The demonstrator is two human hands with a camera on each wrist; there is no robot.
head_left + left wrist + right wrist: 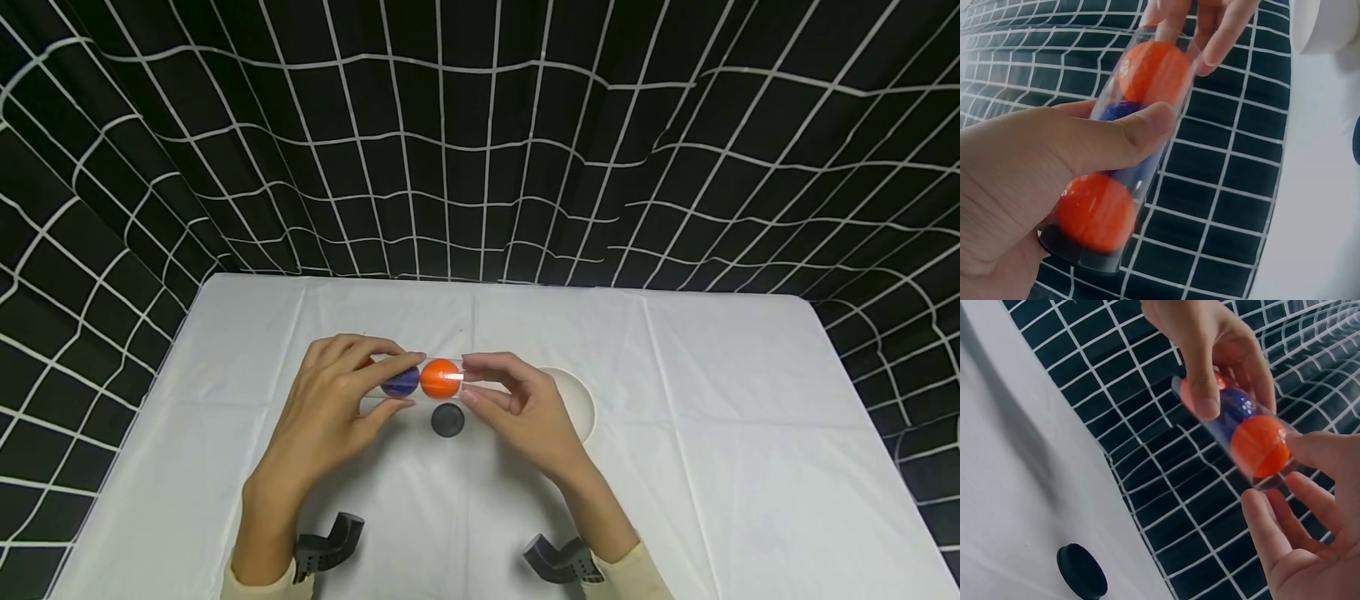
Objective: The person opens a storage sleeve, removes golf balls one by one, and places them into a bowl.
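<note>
A clear tube (1215, 432) with a dark closed end (1079, 253) lies sideways between the hands. My left hand (330, 400) grips it round the middle, thumb on the near side. Inside, a blue ball (400, 383) sits between an orange ball (440, 379) at the uncapped end and another orange ball (1097, 212) at the dark end. With thumb and fingers on either side of the uncapped rim, my right hand (528, 408) pinches the tube there. A loose black cap (447, 420) rests on the table just below the tube.
A white bowl (579, 404) stands on the table behind my right hand, which partly hides it. White cloth covers the table (750, 417). Black curtains (465, 167) with a white grid hang behind and at both sides.
</note>
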